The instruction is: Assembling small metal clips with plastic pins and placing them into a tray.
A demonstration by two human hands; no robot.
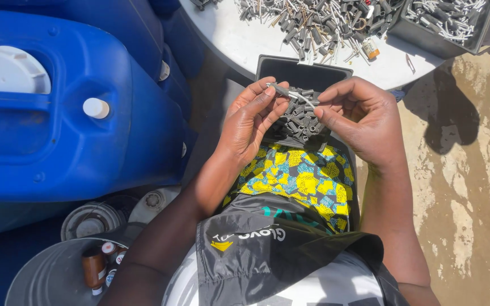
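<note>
**Inspector:** Head view. What do the hands hold?

**Onlooker:** The left hand [250, 122] pinches one end of a small grey sleeve with a wire [291, 94] between thumb and fingers [269, 93], closed on it. The right hand [361, 116] closes its fingers [331, 95] on the wire's other end. The piece spans the gap between both hands, roughly level, held just above the tray.

**Inspector:** Which tray?

**Onlooker:** A black tray [301, 71] resting on the person's lap, over a yellow and blue patterned cloth [299, 178]. It holds a heap of short grey sleeves [299, 122], lying directly under the hands.

**Inspector:** Beyond it?

**Onlooker:** A round white tabletop [239, 42], its edge just beside the tray's far rim. A scatter of grey sleeves and metal pins [319, 22] covers it. A second dark bin [443, 20] at its right side holds more metal pieces.

**Inspector:** To the left?

**Onlooker:** A large blue jerrycan [58, 113] with a white cap [96, 107], close beside the left forearm. Below it, a grey bucket [46, 275] containing small brown bottles [93, 267]. A black apron [267, 249] covers the person's front. The ground on the right is bare, sunlit concrete [472, 187].
</note>
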